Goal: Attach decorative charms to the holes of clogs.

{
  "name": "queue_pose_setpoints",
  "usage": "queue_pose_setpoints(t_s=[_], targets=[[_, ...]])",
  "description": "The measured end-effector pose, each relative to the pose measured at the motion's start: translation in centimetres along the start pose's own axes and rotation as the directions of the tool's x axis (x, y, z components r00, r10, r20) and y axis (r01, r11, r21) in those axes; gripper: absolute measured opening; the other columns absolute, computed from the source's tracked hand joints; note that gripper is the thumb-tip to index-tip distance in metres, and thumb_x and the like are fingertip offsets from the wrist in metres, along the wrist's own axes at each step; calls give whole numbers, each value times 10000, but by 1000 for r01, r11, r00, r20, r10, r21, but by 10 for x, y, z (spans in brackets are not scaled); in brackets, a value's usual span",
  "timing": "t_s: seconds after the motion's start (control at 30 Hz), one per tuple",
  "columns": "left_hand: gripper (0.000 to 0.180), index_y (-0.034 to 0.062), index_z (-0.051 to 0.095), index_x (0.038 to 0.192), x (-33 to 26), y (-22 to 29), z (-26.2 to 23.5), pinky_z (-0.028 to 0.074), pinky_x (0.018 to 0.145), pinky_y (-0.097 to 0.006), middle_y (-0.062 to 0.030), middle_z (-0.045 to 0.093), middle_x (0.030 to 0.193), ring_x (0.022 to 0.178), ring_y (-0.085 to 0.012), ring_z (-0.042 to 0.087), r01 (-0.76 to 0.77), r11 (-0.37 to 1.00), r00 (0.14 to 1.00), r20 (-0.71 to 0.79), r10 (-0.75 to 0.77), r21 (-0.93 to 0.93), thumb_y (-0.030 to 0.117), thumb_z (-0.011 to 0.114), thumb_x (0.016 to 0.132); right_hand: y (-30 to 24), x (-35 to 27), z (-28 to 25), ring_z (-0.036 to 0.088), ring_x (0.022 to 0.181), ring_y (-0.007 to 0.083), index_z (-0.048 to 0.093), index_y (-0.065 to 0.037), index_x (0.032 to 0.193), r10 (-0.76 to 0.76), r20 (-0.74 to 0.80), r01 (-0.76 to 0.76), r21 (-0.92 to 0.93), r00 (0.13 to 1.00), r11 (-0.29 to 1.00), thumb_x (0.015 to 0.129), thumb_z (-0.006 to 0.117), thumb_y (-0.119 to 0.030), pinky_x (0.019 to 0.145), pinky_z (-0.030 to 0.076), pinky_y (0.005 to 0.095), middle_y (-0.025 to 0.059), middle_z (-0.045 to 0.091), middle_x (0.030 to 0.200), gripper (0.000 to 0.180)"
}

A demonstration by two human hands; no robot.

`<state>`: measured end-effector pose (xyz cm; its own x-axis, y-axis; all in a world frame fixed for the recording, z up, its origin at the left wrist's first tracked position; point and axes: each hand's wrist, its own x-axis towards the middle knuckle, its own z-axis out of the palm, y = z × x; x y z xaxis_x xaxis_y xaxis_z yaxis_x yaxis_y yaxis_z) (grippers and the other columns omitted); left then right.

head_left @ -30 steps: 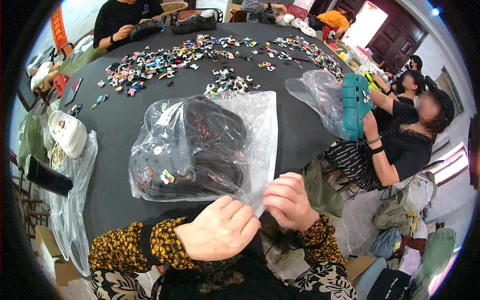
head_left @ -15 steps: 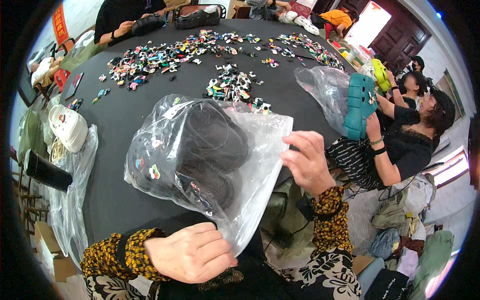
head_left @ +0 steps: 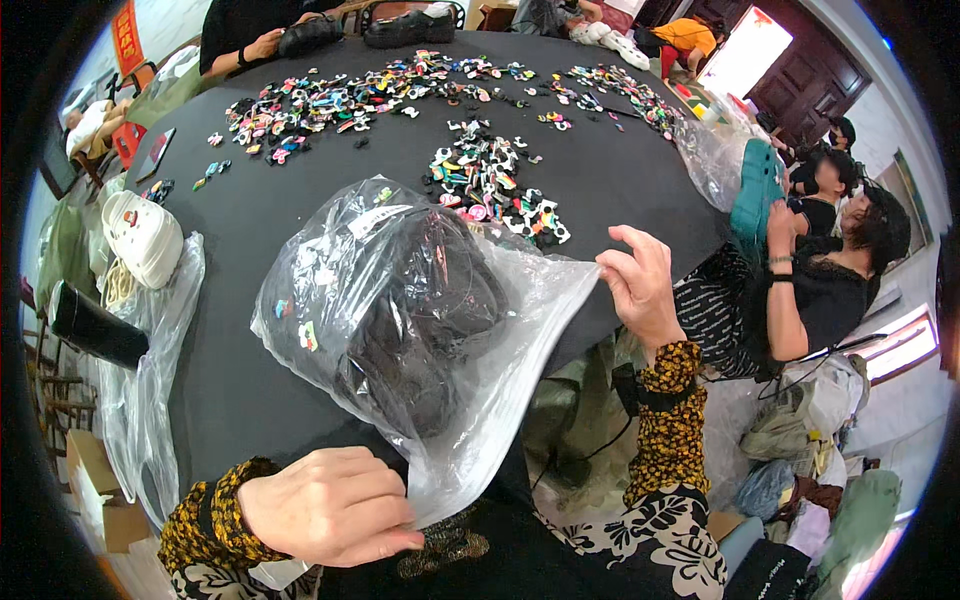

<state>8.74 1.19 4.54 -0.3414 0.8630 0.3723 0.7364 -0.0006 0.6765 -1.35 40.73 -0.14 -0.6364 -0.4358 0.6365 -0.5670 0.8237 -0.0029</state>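
At the centre of a smooth black table (head_left: 235, 350), a clear plastic bag (head_left: 535, 305) is lying glossy and creased around rounded black clogs (head_left: 400, 365); at three o'clock from it, the right hand (head_left: 640, 285) is pinching one corner between thumb and forefinger; at seven, the left hand (head_left: 328, 505) is curling beside the opposite corner, fingers pressed together, their grip on the film impossible to tell; the mouth's edge is stretching between the hands, overhanging the table's near rim; knobbly, colourful charms (head_left: 480, 165) are crowding close at one o'clock; bare tabletop is opening between nine and ten, toward a rounded white clog (head_left: 145, 240).
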Motion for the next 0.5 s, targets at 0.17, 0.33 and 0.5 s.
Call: queue_pose_setpoints(t_s=[0.17, 0.33, 0.5], targets=[[407, 22, 609, 901, 14, -2, -1, 461, 597, -351, -97, 603, 830, 687, -268, 586, 65, 987, 985, -167, -40, 147, 328, 794, 707, -21, -2, -14, 536, 1065, 288, 617, -107, 977, -7, 4, 7, -8, 1000, 1000, 747, 677, -63, 892, 387, 415, 88, 569, 1122, 241], [492, -18, 588, 976, 29, -8, 12, 458, 646, -358, -147, 557, 977, 750, -276, 554, 123, 857, 981, -193, -28, 500, 296, 790, 655, -49, -7, -32, 555, 951, 272, 615, -87, 919, -57, 45, 52, 107, 997, 993, 678, 645, -1, 855, 405, 410, 65, 586, 973, 258], [559, -49, 546, 1110, 32, -19, 18, 424, 754, -374, -127, 513, 954, 842, -269, 515, 323, 660, 946, -202, -255, 678, 196, 739, 647, -88, -17, -34, 564, 972, 237, 606, -80, 927, -166, 244, 46, 432, 955, 901, 665, 648, -12, 876, 412, 400, 53, 610, 978, 274]])
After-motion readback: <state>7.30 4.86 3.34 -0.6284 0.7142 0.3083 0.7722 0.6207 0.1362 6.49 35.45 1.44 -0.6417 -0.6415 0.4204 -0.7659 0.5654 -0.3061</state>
